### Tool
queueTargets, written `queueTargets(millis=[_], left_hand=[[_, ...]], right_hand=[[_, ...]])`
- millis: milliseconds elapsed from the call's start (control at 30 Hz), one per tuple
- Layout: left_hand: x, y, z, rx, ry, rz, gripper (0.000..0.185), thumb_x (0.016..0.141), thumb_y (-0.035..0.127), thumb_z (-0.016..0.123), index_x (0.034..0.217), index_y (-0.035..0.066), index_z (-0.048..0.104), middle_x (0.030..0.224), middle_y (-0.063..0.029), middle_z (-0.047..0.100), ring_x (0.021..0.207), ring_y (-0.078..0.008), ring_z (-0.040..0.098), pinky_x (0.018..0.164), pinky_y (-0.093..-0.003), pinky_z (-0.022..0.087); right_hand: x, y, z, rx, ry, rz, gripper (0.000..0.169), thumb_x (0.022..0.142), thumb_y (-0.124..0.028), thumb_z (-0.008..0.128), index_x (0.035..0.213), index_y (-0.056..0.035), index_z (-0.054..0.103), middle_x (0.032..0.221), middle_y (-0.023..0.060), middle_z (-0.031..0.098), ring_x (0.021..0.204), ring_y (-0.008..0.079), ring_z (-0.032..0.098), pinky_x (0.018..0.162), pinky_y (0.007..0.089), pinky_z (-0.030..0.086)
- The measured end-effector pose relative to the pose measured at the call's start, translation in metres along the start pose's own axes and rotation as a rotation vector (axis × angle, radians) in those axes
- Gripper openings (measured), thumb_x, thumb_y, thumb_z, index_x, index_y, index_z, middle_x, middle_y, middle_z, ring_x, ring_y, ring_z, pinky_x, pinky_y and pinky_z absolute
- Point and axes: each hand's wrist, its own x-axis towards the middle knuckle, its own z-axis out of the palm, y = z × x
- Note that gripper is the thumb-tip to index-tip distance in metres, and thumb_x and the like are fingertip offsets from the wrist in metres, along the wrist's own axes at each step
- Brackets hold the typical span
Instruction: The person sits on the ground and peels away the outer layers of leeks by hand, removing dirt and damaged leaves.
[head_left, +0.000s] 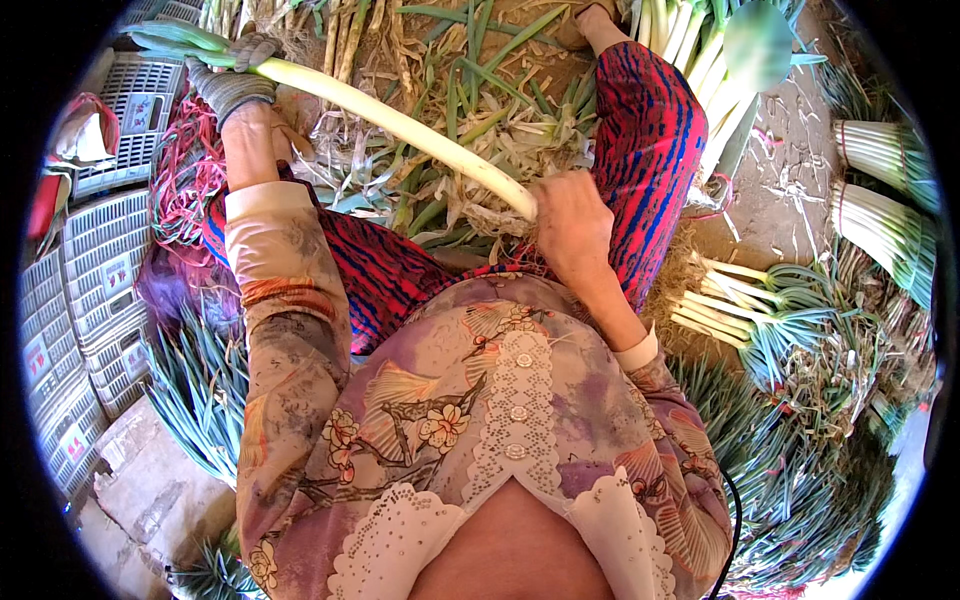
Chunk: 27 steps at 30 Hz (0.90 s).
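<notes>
A long green onion (397, 131) with a pale stalk lies slantwise across the space in front of me. My left hand (236, 79), in a grey glove, grips it around the green leaves near the upper left. At the lower end, my bare right hand (574, 229) is closed around the root end, whose tip the fingers hide. Below the stalk, between my legs, there is a heap of peeled dry skins and leaf scraps (487, 180).
White plastic crates (109, 259) stand at the left beside tangled red ties (184, 172). Loose onions (720, 307) lie on the right, with tied bundles (874, 217) beyond. Thick white stalks (697, 67) lean near my right knee. A large green onion pile (810, 480) fills the lower right.
</notes>
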Motion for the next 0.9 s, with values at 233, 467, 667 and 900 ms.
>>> queueTargets(millis=[233,467,667,900], left_hand=[[0.009,0.01,-0.028,0.029,-0.12,0.019,0.06,0.077,0.061,0.046,0.096,0.004,0.055,0.054,-0.0028,0.039,0.035,-0.0099,0.032,0.038,-0.0235,0.031],[0.018,0.004,-0.034,-0.059,-0.222,-0.03,0.062,0.078,0.056,0.051,0.108,0.001,0.051,0.061,-0.01,0.046,0.035,-0.0102,0.033,0.036,-0.0225,0.032],[0.011,0.002,-0.024,-0.055,-0.176,0.009,0.062,0.076,0.054,0.052,0.113,0.004,0.049,0.075,-0.0125,0.047,0.047,-0.014,0.038,0.045,-0.028,0.036],[0.014,-0.001,-0.02,-0.066,-0.184,0.012,0.064,0.075,0.052,0.053,0.119,0.006,0.046,0.091,-0.0153,0.049,0.061,-0.0184,0.044,0.055,-0.0345,0.039]], right_hand=[[-0.003,0.003,-0.007,1.431,0.068,0.97,0.024,0.095,-0.018,0.043,0.086,-0.0001,0.057,0.079,0.0038,0.055,0.071,0.0083,0.046,0.053,0.0266,0.039],[-0.004,-0.014,-0.018,1.143,-0.151,0.885,0.023,0.093,-0.017,0.045,0.079,-0.0024,0.054,0.075,0.0043,0.057,0.067,0.0162,0.054,0.06,0.032,0.044],[0.006,-0.028,-0.07,0.423,0.306,0.067,0.025,0.092,-0.012,0.039,0.073,-0.0002,0.048,0.071,0.0112,0.049,0.069,0.0227,0.052,0.067,0.0362,0.047],[0.018,0.015,-0.036,0.045,0.001,0.024,0.02,0.082,-0.012,0.061,0.098,-0.0009,0.059,0.083,0.0147,0.06,0.072,0.0246,0.057,0.071,0.0347,0.045]])
